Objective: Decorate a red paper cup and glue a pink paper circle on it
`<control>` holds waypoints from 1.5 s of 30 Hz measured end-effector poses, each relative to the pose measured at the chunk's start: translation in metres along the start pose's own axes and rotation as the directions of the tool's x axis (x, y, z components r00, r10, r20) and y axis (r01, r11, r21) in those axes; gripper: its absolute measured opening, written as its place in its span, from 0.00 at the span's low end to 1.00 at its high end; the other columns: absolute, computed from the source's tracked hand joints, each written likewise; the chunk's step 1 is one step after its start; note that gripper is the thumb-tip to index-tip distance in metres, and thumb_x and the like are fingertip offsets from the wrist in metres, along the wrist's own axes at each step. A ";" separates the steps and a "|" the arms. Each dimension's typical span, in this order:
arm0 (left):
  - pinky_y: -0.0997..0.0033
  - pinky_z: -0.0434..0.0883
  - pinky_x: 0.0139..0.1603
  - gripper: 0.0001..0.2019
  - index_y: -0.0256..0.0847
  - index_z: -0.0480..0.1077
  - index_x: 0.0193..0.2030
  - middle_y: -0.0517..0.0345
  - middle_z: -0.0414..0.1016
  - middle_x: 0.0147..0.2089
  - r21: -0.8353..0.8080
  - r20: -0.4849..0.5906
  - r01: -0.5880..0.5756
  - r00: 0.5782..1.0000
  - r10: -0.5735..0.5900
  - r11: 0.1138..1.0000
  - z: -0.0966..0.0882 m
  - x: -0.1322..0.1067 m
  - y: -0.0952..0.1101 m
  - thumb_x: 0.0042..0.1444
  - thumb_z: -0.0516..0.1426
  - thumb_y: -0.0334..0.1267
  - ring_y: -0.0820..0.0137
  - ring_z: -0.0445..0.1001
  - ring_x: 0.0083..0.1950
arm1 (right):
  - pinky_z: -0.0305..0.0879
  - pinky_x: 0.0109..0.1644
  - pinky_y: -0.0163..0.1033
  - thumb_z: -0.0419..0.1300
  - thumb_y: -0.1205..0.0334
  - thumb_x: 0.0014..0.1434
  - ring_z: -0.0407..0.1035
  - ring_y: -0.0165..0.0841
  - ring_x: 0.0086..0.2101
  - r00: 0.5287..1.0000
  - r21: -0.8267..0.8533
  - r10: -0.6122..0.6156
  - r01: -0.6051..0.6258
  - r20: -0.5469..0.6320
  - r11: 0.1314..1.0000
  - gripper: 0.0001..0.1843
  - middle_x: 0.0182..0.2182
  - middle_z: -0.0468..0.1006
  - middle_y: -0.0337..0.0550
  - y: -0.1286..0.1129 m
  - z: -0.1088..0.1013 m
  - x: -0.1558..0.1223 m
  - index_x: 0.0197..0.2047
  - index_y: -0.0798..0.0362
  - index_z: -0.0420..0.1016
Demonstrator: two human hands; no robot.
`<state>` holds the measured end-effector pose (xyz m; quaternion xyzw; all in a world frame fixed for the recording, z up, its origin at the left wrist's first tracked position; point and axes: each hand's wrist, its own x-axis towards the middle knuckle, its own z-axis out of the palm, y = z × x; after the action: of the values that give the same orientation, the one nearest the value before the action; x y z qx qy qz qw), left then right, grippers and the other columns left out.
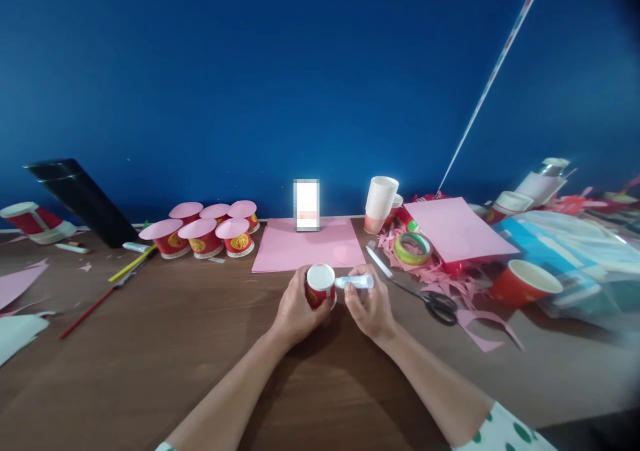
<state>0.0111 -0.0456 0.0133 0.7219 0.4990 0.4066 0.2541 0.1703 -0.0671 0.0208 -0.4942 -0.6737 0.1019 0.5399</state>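
The left hand (295, 308) grips a red cup (320, 286) upside down at table centre; the right hand (369, 304), at its three o'clock, pinches a glue stick (355, 282) against the rim. Gluing seems underway; steady contact matters.

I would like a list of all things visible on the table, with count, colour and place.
capped cups: six, red with pink tops, back left
pink sheet: one, centre
cup stack: one, white, back
tape roll: one, green, right of centre
scissors: one pair, black handles, right
open cup: one, red, on its side, right
table: brown wood
held cup: one, red, in left hand
glue tube: one, white-blue, in right hand
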 end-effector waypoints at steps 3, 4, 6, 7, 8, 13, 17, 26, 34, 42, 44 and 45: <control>0.65 0.68 0.42 0.23 0.43 0.59 0.49 0.55 0.70 0.44 -0.007 0.006 -0.006 1.000 0.006 1.000 -0.001 0.000 0.000 0.45 0.59 0.39 0.65 0.71 0.43 | 0.61 0.28 0.33 0.53 0.65 0.53 0.62 0.28 0.24 0.999 -0.015 -0.010 0.010 -0.050 1.000 0.03 0.25 0.65 0.36 -0.001 0.000 0.000 0.34 0.52 0.61; 0.66 0.68 0.42 0.23 0.43 0.59 0.49 0.55 0.70 0.44 -0.011 0.010 -0.009 1.000 0.009 1.000 -0.001 0.000 0.000 0.45 0.59 0.39 0.65 0.71 0.42 | 0.61 0.28 0.34 0.53 0.65 0.54 0.62 0.29 0.24 0.998 -0.008 -0.009 0.008 -0.066 1.000 0.04 0.25 0.66 0.37 -0.001 0.000 0.001 0.34 0.52 0.61; 0.66 0.68 0.42 0.23 0.43 0.59 0.49 0.55 0.70 0.44 -0.021 0.018 -0.012 1.000 0.012 1.000 0.000 0.000 0.001 0.45 0.58 0.40 0.66 0.71 0.42 | 0.61 0.29 0.34 0.53 0.65 0.54 0.63 0.29 0.25 0.998 0.013 -0.007 0.008 -0.067 1.000 0.04 0.26 0.66 0.37 -0.002 0.000 0.001 0.35 0.52 0.61; 0.66 0.68 0.42 0.22 0.43 0.59 0.49 0.55 0.70 0.43 -0.025 0.018 -0.012 1.000 0.013 1.000 0.000 0.000 0.001 0.46 0.58 0.40 0.66 0.71 0.42 | 0.62 0.29 0.34 0.53 0.65 0.54 0.63 0.29 0.25 0.998 0.018 -0.006 0.007 -0.056 1.000 0.05 0.26 0.66 0.37 -0.002 0.001 0.001 0.36 0.52 0.61; 0.66 0.68 0.41 0.22 0.43 0.59 0.49 0.55 0.70 0.43 -0.028 0.014 -0.012 1.000 0.012 1.000 0.000 0.000 0.000 0.46 0.58 0.41 0.66 0.71 0.41 | 0.61 0.29 0.34 0.53 0.65 0.54 0.63 0.29 0.25 0.999 0.019 -0.006 0.007 -0.038 1.000 0.04 0.26 0.67 0.37 -0.002 0.001 0.001 0.36 0.52 0.61; 0.66 0.68 0.42 0.22 0.43 0.60 0.49 0.56 0.70 0.43 -0.031 -0.004 -0.005 1.000 0.005 0.999 0.001 0.000 -0.002 0.46 0.59 0.42 0.66 0.71 0.42 | 0.60 0.28 0.33 0.53 0.65 0.54 0.61 0.27 0.22 1.000 -0.007 0.013 -0.013 -0.016 1.000 0.02 0.23 0.65 0.35 -0.003 0.000 0.002 0.32 0.52 0.61; 0.66 0.67 0.42 0.22 0.43 0.59 0.49 0.56 0.70 0.43 -0.042 0.027 -0.013 1.000 0.014 0.999 0.000 0.000 -0.003 0.46 0.58 0.40 0.66 0.70 0.42 | 0.61 0.29 0.32 0.53 0.65 0.55 0.61 0.27 0.23 0.997 0.060 0.050 -0.047 -0.052 0.997 0.03 0.25 0.66 0.36 -0.003 0.000 0.001 0.35 0.52 0.61; 0.65 0.67 0.45 0.23 0.42 0.59 0.49 0.55 0.70 0.45 -0.044 0.018 -0.025 1.000 0.025 0.999 0.000 0.002 -0.006 0.45 0.58 0.39 0.65 0.70 0.45 | 0.61 0.28 0.32 0.56 0.63 0.52 0.62 0.26 0.22 0.992 0.042 0.113 -0.111 -0.059 0.993 0.05 0.22 0.67 0.34 0.004 -0.003 0.007 0.30 0.52 0.62; 0.62 0.67 0.47 0.25 0.41 0.58 0.52 0.52 0.70 0.46 -0.056 0.007 -0.037 0.999 0.038 0.998 0.001 0.003 -0.011 0.44 0.57 0.37 0.63 0.71 0.46 | 0.65 0.31 0.34 0.60 0.56 0.50 0.68 0.30 0.28 0.941 0.324 0.328 -0.288 -0.078 0.901 0.13 0.30 0.73 0.39 0.028 0.003 0.016 0.37 0.52 0.64; 0.60 0.67 0.48 0.24 0.40 0.59 0.50 0.52 0.69 0.46 -0.049 0.007 -0.073 0.997 0.073 0.996 -0.001 0.001 -0.013 0.44 0.58 0.38 0.63 0.69 0.46 | 0.65 0.37 0.38 0.55 0.58 0.55 0.70 0.35 0.34 0.959 0.020 0.280 -0.281 0.030 0.959 0.12 0.33 0.76 0.44 0.027 -0.002 0.020 0.41 0.55 0.70; 0.60 0.67 0.48 0.25 0.40 0.59 0.50 0.51 0.68 0.46 -0.046 0.001 -0.077 0.997 0.077 0.996 -0.001 0.001 -0.014 0.44 0.58 0.39 0.63 0.69 0.46 | 0.64 0.37 0.38 0.56 0.58 0.53 0.70 0.36 0.34 0.957 -0.189 0.279 -0.262 0.072 0.946 0.10 0.33 0.75 0.44 0.027 -0.007 0.016 0.37 0.54 0.72; 0.60 0.67 0.48 0.25 0.40 0.59 0.50 0.51 0.68 0.46 -0.047 0.001 -0.081 0.997 0.081 0.996 0.000 0.001 -0.014 0.44 0.58 0.39 0.63 0.69 0.46 | 0.63 0.38 0.39 0.57 0.58 0.52 0.69 0.36 0.34 0.957 -0.293 0.276 -0.240 0.088 0.925 0.10 0.33 0.75 0.44 0.028 -0.011 0.013 0.36 0.53 0.73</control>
<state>0.0037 -0.0392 0.0028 0.7361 0.4591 0.4270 0.2551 0.1953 -0.0477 0.0147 -0.6423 -0.6434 0.1074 0.4023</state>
